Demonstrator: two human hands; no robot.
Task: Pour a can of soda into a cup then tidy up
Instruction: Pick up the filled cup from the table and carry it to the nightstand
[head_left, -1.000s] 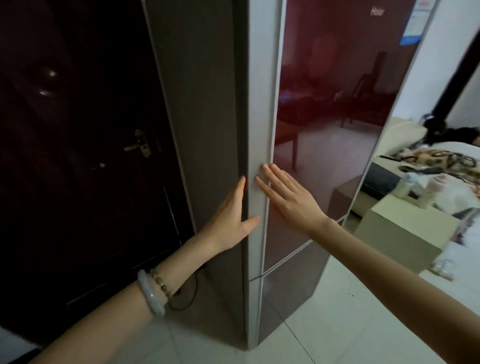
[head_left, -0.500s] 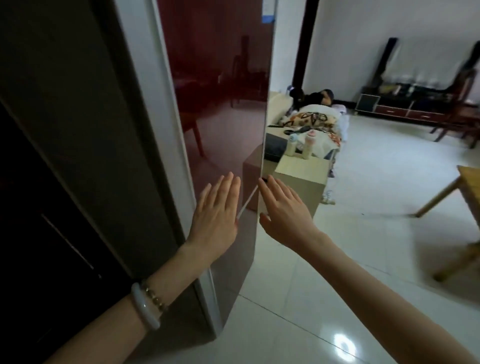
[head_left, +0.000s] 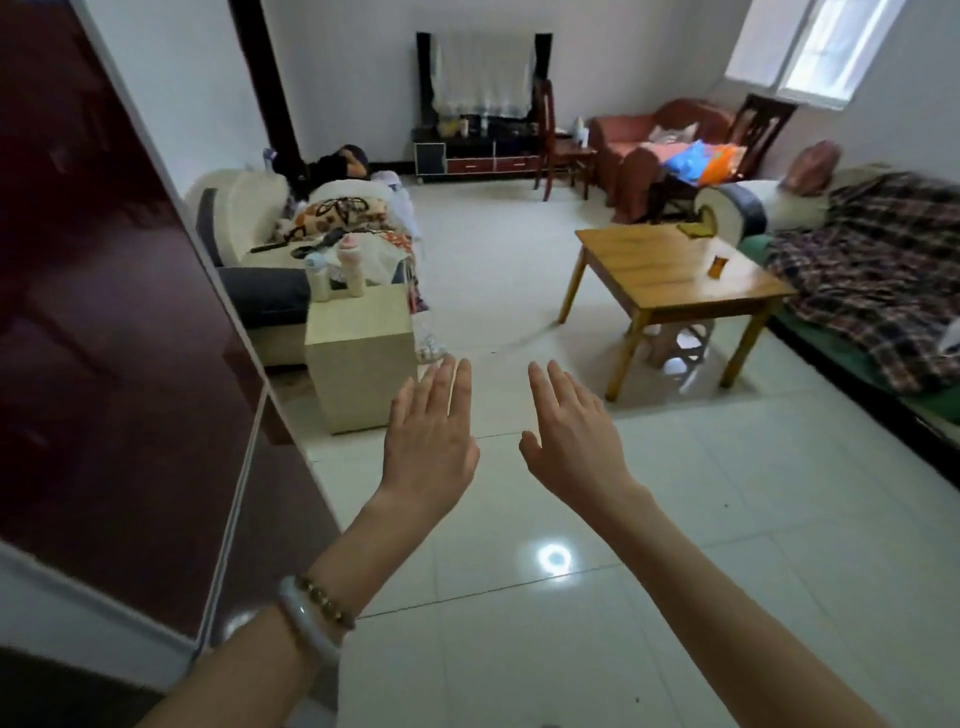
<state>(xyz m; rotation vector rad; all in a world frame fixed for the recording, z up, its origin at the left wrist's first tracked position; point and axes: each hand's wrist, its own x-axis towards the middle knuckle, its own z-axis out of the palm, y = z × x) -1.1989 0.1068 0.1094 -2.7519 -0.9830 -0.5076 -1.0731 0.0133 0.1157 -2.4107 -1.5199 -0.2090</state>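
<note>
On table (head_left: 670, 291), can (head_left: 719, 267) well beyond left grip (head_left: 428, 441), right grip (head_left: 571, 441), both empty

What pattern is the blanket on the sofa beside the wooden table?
The blanket is dark plaid; the head view shows it.

1. No word, number or brand can be read anywhere in this view.
2. The small orange container (head_left: 718, 266) on the wooden desk (head_left: 660, 275) bears dark markings, too small and blurred to make out.
3. The two bottles (head_left: 355, 266) on the pale cabinet (head_left: 358, 338) show no legible label.
4. The blue and orange bags (head_left: 701, 157) on the red armchair (head_left: 623, 130) are too blurred for any print to be told.
</note>
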